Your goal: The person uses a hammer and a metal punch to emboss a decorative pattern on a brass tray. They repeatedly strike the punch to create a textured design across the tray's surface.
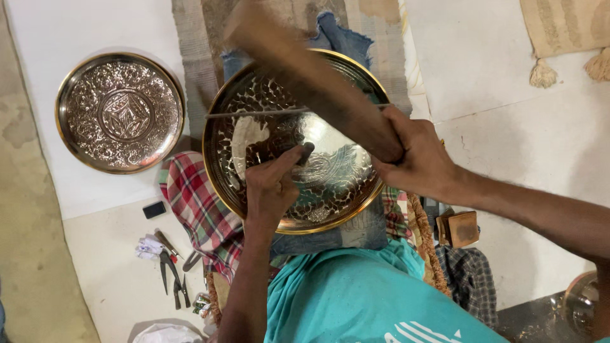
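Chisel is grasped by the left hand upon the large brass tray; a blurred wooden mallet is clenched by the right hand. Left of it, a finished engraved plate lies on white floor sheet.

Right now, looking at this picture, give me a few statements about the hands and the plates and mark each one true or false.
1. The right hand grips a wooden mallet. True.
2. The left hand holds a pair of scissors. False: it holds a small chisel against the big brass plate.
3. A finished engraved plate lies to the side. True.
4. The pliers lie on top of the big plate. False: they lie on the floor beside the checked cloth.
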`<state>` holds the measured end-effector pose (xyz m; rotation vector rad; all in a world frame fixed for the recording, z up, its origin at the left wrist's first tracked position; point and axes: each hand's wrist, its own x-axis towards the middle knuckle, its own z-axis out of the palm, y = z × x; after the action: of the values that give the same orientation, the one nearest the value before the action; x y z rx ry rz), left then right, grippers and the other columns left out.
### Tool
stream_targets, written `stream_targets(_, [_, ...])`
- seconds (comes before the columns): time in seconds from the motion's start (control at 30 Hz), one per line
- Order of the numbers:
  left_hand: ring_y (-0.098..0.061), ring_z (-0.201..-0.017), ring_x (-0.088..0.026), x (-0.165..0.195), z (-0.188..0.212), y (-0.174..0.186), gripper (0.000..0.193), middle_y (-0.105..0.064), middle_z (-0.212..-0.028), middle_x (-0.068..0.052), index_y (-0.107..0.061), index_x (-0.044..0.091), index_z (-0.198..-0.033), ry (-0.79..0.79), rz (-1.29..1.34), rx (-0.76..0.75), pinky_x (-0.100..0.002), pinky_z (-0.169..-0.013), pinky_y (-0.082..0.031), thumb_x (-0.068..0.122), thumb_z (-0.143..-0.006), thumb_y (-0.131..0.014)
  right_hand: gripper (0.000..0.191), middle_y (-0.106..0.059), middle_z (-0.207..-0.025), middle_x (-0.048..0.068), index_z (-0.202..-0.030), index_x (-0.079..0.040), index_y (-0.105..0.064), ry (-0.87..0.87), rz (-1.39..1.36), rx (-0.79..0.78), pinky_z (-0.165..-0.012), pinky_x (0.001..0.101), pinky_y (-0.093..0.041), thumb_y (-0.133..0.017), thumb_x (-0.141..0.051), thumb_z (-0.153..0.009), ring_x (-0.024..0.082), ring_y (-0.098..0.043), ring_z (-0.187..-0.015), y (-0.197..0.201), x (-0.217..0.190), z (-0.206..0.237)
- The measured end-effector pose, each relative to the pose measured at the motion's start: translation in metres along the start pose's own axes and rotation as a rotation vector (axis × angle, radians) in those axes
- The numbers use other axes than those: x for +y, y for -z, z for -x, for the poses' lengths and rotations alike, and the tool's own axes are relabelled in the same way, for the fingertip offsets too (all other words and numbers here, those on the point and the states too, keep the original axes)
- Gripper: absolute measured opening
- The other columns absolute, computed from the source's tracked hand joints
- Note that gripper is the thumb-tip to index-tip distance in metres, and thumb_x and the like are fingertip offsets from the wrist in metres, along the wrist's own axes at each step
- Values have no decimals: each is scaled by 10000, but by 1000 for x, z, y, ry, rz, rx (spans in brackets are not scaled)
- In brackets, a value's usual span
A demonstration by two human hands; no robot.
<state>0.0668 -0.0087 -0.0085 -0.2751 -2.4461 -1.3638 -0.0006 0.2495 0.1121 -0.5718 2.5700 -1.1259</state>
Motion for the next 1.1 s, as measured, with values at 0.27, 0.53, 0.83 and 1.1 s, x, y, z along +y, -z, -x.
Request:
stream_targets(0.27, [-646, -452, -153, -5, -1, -4, 320, -825, -1037, -129, -774, 19, -976, 79, -8, -43, -284, -383, -469, -150, -799, -568, 438, -619, -711, 218, -1032, -4, -492, 103, 207, -94, -527, 488, -490, -725, -109, -676, 403, -642, -614, 0, 15, 8])
stream_targets(0.53, [-682, -602, -147, -1, -4, 1, 441, -787, -986, -107, -764, 47, -1125, -20, 33, -48, -274, -512, -522, -151, -778, -578, 471, -624, -719, 227, -1102, 12, -500, 104, 88, -53, -540, 481, -487, -710, -130, -705, 421, -658, -628, -5, 1, 7])
stream_targets(0.83, [-660, -572, -147, 19, -22, 10, 423, -679, -714, -95, -759, 15, -1128, 94, 234, -18, -294, -542, -548, -141, -764, -611, 440, -665, -696, 187, -1084, -14, -589, -116, 152, -87, -585, 446, -503, -748, -134, -692, 330, -681, -634, -12, 7, 28])
stream_targets(1.1, [-766, -847, -230, 21, -51, -34, 134, -772, -1034, -134, -749, 22, -1020, -33, 404, -19, -294, -685, -633, -68, -943, -685, 350, -689, -770, 36, -1069, -25, -648, -424, -628, 389, -552, 285, -514, -851, -105, -796, 110, -632, -608, -96, 35, 95])
